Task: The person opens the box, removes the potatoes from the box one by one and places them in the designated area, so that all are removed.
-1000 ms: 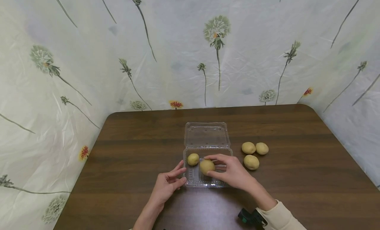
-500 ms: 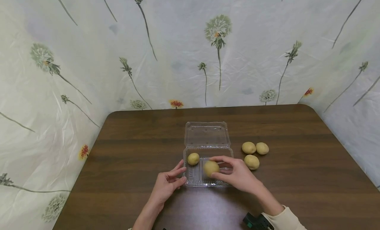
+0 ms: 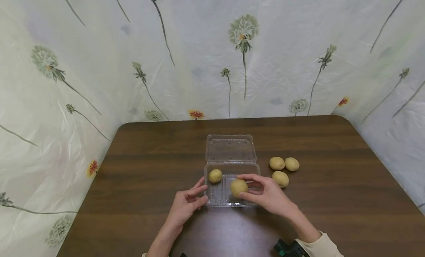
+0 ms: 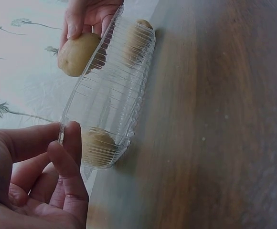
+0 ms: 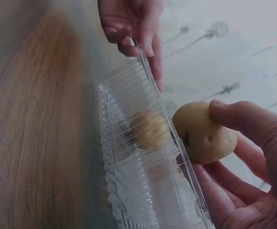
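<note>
A clear plastic clamshell container [image 3: 219,194] lies open on the table, its lid [image 3: 230,148] folded back away from me. At its left side my left hand [image 3: 186,207] pinches the rim between thumb and finger, as the left wrist view shows. My right hand [image 3: 273,196] holds a potato [image 3: 239,188] by thumb and fingertips over the right half of the container. In the right wrist view this held potato [image 5: 204,132] is at rim height, with dark spots on its skin. Another potato [image 3: 215,176] sits inside, in the back left corner.
Close to the right of the container, three loose potatoes [image 3: 280,179] lie grouped on the dark wooden table [image 3: 159,165]. A flower-patterned sheet [image 3: 199,58] hangs behind and beside the table. A black device [image 3: 290,248] is at my right wrist.
My right hand has shifted a little to the right over the container, carrying the potato. The left hand stays at the left rim.
</note>
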`<state>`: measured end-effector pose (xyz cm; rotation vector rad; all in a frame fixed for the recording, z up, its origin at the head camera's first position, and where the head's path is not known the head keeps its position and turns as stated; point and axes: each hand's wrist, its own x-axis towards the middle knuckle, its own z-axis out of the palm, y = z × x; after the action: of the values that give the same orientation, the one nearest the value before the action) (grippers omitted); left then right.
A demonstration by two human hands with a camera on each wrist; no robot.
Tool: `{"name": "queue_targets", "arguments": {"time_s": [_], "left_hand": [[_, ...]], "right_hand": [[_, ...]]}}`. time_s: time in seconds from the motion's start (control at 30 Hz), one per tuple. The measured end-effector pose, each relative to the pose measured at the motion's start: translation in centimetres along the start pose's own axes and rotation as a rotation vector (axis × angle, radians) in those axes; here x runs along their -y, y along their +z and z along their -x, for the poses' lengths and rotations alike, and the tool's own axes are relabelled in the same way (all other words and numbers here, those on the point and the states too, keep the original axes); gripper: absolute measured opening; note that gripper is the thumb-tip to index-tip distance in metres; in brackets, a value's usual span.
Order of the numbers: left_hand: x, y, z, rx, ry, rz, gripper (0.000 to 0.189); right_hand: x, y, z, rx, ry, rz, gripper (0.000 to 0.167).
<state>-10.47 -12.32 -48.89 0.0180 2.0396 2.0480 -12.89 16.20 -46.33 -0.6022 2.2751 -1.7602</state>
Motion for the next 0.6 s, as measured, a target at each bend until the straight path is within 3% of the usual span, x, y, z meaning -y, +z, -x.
{"name": "queue_targets", "arguments": {"time_s": [0.6], "left_hand": [[-0.1,0.0,0.0,-0.002,0.01,0.006,0.039]], "right_hand": [[-0.3,0.0,1.4,-0.062,-0.003,-0.049,0.048]]}}
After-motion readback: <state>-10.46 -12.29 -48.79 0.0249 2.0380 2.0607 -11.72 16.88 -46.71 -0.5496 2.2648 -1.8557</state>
